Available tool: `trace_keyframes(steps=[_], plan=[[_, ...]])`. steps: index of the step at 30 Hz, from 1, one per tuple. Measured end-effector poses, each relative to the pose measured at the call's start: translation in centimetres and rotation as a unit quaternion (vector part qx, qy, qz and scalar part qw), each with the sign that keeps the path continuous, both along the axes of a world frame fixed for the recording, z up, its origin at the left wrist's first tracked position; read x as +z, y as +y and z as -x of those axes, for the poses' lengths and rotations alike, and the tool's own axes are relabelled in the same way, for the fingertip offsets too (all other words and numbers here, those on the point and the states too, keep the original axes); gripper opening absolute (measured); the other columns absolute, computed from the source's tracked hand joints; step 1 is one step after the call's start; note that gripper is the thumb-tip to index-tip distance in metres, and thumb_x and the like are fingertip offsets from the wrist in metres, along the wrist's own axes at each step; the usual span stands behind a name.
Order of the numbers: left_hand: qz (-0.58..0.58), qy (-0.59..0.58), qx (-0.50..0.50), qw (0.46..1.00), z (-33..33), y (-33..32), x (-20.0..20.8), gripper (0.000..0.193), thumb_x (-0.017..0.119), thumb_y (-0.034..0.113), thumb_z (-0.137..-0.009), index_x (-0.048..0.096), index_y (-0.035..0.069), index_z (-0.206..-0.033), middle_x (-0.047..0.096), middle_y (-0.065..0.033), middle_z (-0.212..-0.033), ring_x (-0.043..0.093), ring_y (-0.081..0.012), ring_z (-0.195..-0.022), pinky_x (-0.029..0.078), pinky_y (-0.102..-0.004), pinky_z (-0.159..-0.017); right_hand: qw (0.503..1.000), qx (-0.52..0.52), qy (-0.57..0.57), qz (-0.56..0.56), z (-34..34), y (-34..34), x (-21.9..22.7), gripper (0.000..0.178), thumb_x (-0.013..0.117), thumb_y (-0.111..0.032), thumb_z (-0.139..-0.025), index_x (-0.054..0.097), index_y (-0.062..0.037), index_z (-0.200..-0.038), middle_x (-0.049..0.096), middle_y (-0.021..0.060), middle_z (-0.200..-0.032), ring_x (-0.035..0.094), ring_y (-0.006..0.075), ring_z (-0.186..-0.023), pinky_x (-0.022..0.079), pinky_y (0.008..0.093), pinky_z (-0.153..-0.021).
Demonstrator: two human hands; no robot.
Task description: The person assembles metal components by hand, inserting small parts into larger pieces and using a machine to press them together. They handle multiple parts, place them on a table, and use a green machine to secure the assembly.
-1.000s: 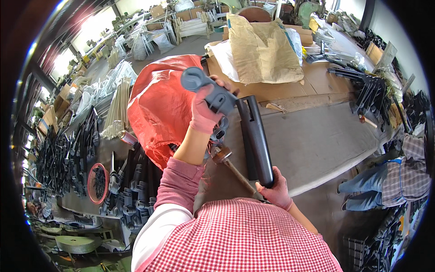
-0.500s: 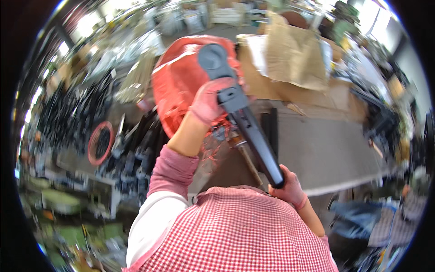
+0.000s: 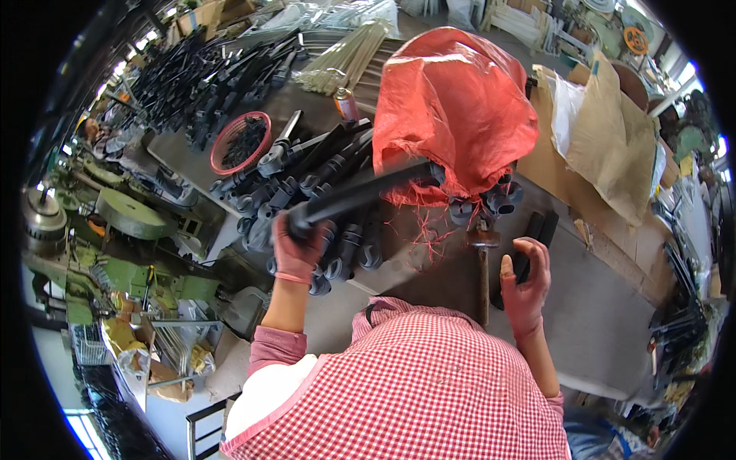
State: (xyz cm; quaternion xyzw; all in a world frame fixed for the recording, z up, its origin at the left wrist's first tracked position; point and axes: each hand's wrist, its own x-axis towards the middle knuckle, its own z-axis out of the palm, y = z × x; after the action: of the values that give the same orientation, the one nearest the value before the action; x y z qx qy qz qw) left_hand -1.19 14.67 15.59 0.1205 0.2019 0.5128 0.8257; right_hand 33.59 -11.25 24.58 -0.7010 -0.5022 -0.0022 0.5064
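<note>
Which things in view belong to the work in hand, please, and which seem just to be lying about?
Likely in the work:
dark tube, in the left hand
piled tubes with grey fittings, near that hand
red sack, grey parts at its mouth
mallet, near the open, empty right hand

Seemingly just lying about:
pink basket of small black parts
can
pale rods
tan sheet

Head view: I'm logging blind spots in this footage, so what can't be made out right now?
All in the head view:
Black tube: surface detail lost to motion blur; the left hand covers part of the end it holds.
Red sack: anything inside is hidden by its own sheeting.
Dark pieces in the pink basket: too small to identify.
Blue clothing, lower right: cut off by the lower edge.
</note>
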Motion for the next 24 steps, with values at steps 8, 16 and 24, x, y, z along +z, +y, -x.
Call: trace_keyframes(steps=[8,16,24], plan=[[0.289,0.002,0.209,0.934,-1.9,13.7,-7.0,0.043,0.058,0.034,-0.09,0.065,-0.004,-0.11,0.069,-0.0185,-0.108,0.068,-0.0337,-0.101,0.059,-0.0455,-0.091,0.962,-0.085,0.209,0.151,-5.2,-3.1,-13.5,0.02,0.068,-0.009,-0.085,0.064,-0.0004,-0.102,0.067,0.0127,-0.096,0.07,0.0219,-0.086,0.056,0.0318,-0.078],[-0.54,0.365,-0.268,0.709,-38.8,-1.9,-1.8,0.021,0.057,0.005,-0.093,0.065,0.003,-0.112,0.069,-0.011,-0.11,0.068,-0.026,-0.097,0.054,-0.0357,-0.087,0.902,-0.276,0.235,0.235,-13.2,-10.4,-18.0,0.024,0.067,-0.013,-0.082,0.064,-0.0009,-0.102,0.067,0.0146,-0.097,0.068,0.0268,-0.09,0.055,0.0359,-0.083],[-0.908,0.388,-0.109,0.115,-66.1,-2.9,-3.7,0.041,0.057,0.014,-0.084,0.063,0.013,-0.125,0.053,-0.0173,-0.137,0.047,-0.0388,-0.13,0.037,-0.055,-0.108,0.889,-0.349,0.018,0.297,-21.8,-13.8,-18.0,0.031,0.06,-0.018,-0.07,0.068,-0.0015,-0.095,0.066,0.0206,-0.094,0.063,0.0382,-0.094,0.052,0.0439,-0.086]])
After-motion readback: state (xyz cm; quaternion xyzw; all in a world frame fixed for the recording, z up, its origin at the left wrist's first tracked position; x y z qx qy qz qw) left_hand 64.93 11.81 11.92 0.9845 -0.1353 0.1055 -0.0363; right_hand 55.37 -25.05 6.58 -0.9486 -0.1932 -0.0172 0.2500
